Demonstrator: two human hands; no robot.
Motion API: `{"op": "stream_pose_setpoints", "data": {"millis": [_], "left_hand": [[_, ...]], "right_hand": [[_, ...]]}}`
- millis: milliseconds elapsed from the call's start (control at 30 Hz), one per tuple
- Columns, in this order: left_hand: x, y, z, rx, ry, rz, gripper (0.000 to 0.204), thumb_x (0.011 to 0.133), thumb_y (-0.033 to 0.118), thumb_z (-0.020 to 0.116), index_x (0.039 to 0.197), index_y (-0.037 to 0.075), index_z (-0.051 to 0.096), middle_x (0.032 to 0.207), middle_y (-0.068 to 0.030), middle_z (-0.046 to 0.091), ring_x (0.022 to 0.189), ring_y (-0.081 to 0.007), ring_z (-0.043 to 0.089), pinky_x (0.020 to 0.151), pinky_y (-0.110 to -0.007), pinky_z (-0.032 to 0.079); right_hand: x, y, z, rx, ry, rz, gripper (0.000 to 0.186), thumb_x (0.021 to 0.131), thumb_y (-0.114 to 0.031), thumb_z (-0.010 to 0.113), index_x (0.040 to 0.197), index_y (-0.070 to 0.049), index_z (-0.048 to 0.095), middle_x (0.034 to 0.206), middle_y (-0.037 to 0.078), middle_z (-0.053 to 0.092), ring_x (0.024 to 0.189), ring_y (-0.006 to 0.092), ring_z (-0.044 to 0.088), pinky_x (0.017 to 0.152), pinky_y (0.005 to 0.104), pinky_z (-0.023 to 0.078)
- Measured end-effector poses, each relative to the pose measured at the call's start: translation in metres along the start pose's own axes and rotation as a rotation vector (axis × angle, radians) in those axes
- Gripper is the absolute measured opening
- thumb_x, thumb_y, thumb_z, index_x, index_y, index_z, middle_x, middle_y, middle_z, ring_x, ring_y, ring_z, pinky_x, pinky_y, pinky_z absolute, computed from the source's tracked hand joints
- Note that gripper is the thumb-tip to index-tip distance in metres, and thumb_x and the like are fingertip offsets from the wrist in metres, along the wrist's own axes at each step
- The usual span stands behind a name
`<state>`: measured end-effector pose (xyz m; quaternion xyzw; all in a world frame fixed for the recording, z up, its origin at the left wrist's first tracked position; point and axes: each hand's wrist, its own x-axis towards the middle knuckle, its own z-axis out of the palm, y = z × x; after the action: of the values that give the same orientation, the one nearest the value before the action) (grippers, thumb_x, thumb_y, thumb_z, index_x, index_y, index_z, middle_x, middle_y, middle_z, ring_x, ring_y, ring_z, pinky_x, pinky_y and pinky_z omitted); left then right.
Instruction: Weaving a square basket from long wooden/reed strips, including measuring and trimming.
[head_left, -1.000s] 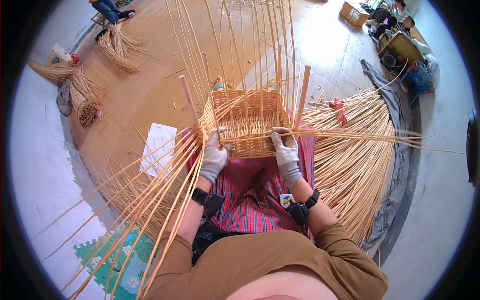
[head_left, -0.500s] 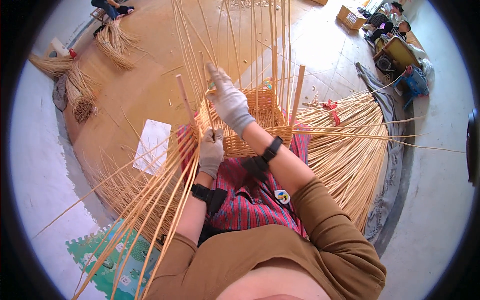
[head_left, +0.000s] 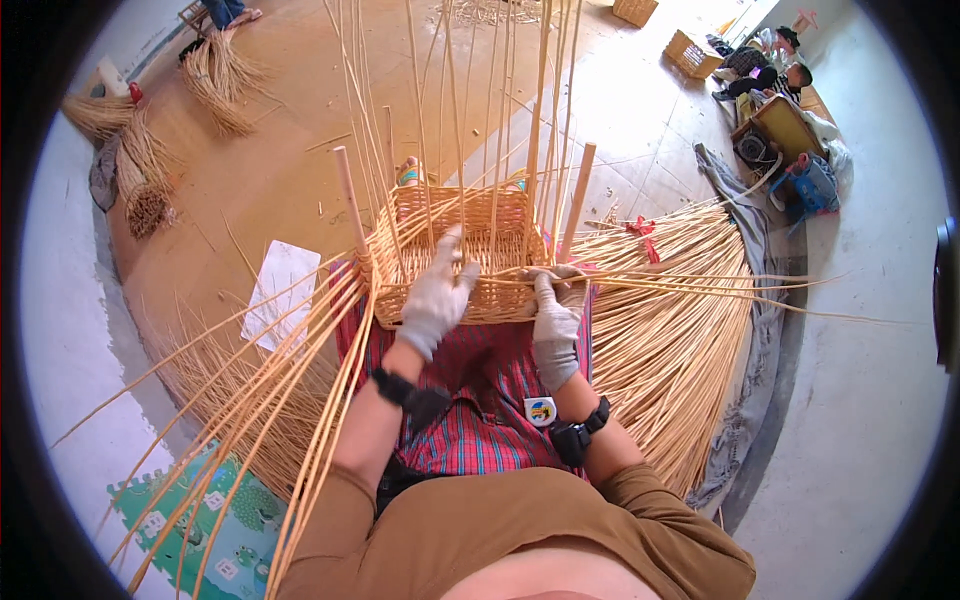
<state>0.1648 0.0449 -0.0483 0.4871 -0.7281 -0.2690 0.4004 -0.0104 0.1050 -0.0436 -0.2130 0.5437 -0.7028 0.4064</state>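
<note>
On the lap, over a red plaid cloth (head_left: 480, 400), a half-woven wicker basket (head_left: 470, 255) is seen resting with its open side upward and its uprights rising well above the woven wall. Both hands are gloved in grey. The left hand (head_left: 437, 290) is laid over the near wall of the basket, fingers spread and pressing down on the weave; no separate rod can be confirmed within its grip. This placement is judged to steady the work and to pack the woven rows. The right hand (head_left: 553, 325) is closed around horizontal weaving rods (head_left: 700, 280) at the basket's near right corner, just beside a thick corner stake (head_left: 575, 200); the rods trail away to the right. The hold is judged to keep them taut against the wall.

A second thick stake (head_left: 350, 205) is noted at the left corner. Loose willow rods (head_left: 670, 340) are heaped at the right side, within reach, and long strands (head_left: 260, 390) fan out toward the lower left. A white sheet of paper (head_left: 280, 290) lies on the floor to the left. Bundles of straw-like material (head_left: 140, 170) are seen farther off, and other persons (head_left: 760, 60) are seated at the top right.
</note>
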Motion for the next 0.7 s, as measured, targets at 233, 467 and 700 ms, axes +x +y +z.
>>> {"op": "stream_pose_setpoints", "data": {"millis": [233,467,700], "left_hand": [[0.006,-0.002,0.023,-0.14,-0.256,-0.553,0.05,0.107,0.048,0.053,0.095,0.003,0.068,0.069,-0.018,0.067,0.056,-0.0266,0.067,0.06,-0.041,0.052],[0.007,-0.005,0.028,-0.473,-0.173,-0.513,0.026,0.1,0.03,0.073,0.091,0.007,0.068,0.069,0.0003,0.061,0.065,-0.0145,0.069,0.056,-0.034,0.052],[0.01,0.027,0.028,-0.658,-0.1,-0.785,0.027,0.098,0.03,0.076,0.099,0.007,0.062,0.077,-0.0033,0.063,0.051,-0.0125,0.063,0.043,-0.028,0.05]], "right_hand": [[0.057,-0.037,0.083,-0.856,-0.338,-0.803,0.06,0.1,0.003,0.055,0.156,-0.013,0.038,0.113,0.01,0.067,0.11,0.0165,0.064,0.098,0.0343,0.054],[0.022,-0.025,-0.021,-0.177,0.025,-0.123,0.016,0.11,-0.006,0.036,0.121,-0.012,0.046,0.086,0.007,0.068,0.054,0.0132,0.06,0.041,0.0219,0.042],[0.012,-0.037,-0.028,-0.556,-0.355,-0.674,0.024,0.104,0.001,0.049,0.128,-0.002,0.05,0.091,0.01,0.069,0.091,0.0179,0.07,0.078,0.0287,0.056]]}}
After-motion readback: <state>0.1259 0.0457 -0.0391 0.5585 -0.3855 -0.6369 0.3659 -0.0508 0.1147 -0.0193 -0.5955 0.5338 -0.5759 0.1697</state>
